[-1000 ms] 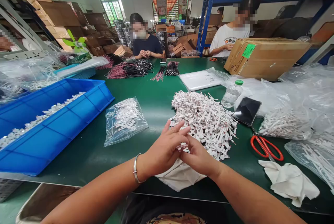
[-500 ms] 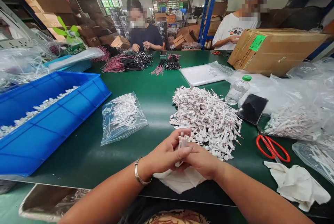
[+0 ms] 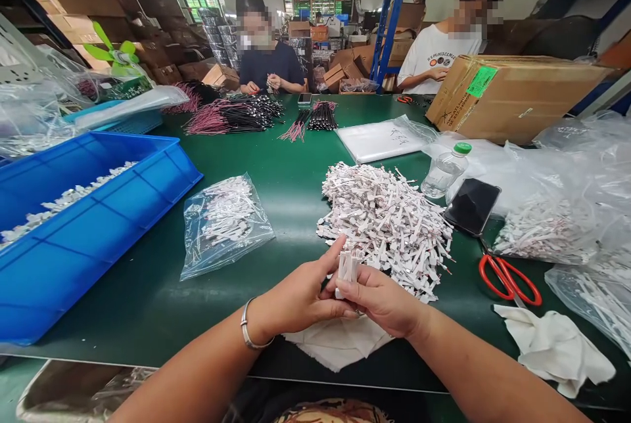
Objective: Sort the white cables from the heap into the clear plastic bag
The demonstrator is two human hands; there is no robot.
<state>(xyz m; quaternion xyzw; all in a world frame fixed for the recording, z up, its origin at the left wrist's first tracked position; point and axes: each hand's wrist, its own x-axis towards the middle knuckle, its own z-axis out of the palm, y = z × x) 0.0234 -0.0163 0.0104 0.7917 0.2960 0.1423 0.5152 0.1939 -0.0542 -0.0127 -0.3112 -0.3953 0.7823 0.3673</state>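
A small bundle of short white cable connectors stands upright between my hands, above the near edge of the pile. My right hand grips it, the thumb pressed across its front. My left hand is beside it on the left, with index finger and thumb stretched apart; its other fingers reach partly behind the bundle and are hidden. Just beyond my hands lies a large heap of the same white connectors. Under my hands a white cloth is spread at the table's front edge.
To the left are a blue bin and a clear bag of white pieces. On the right lie red-handled scissors, a phone, a bottle and a crumpled cloth. Two people work across the green table.
My left thumb has come off the front of the bundle and its index finger has stretched up. My right thumb now lies across the bundle, which shows more fully. The view has shifted slightly.
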